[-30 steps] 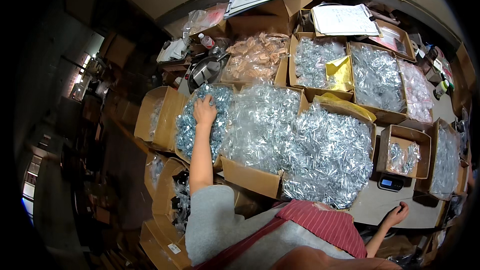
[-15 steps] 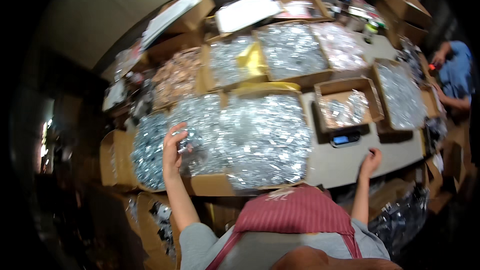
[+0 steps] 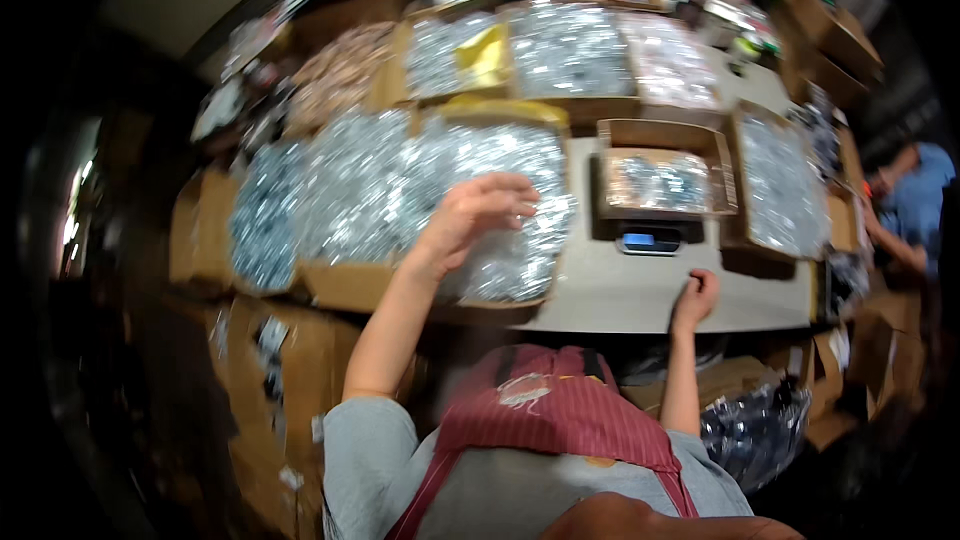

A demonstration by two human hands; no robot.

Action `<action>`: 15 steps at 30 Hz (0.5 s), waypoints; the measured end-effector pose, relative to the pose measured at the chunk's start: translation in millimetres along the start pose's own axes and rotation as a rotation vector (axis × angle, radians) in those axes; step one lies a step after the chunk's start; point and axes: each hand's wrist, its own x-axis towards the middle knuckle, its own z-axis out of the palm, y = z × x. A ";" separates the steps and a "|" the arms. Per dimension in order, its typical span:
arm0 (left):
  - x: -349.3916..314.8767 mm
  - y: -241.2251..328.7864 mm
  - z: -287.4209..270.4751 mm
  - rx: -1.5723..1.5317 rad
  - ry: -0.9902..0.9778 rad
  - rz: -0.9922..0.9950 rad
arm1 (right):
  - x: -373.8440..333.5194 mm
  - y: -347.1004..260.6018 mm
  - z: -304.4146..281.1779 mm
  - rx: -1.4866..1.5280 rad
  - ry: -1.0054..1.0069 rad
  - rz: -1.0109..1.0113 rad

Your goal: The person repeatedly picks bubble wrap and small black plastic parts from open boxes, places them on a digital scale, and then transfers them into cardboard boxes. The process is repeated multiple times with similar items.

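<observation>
Motion-blurred left hand (image 3: 470, 220), bagged contents (image 3: 500, 200) indistinct, co-worker (image 3: 915, 200) cut off

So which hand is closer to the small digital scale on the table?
The right hand. It rests on the table just below and right of the scale, while the left hand is farther left over a box of silvery bags.

Pale grey flat table (image 3: 640, 290), crowded with open brown cardboard boxes of shiny silver packets (image 3: 500, 210); carried also small scale (image 3: 650, 238).

glossy plastic packets (image 3: 500, 190), seemingly matt cardboard boxes (image 3: 345, 285)
</observation>
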 end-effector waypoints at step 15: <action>-330.3 -66.7 -178.0 -0.006 1.168 0.288 | 3.9 53.9 15.6 0.234 -0.117 0.213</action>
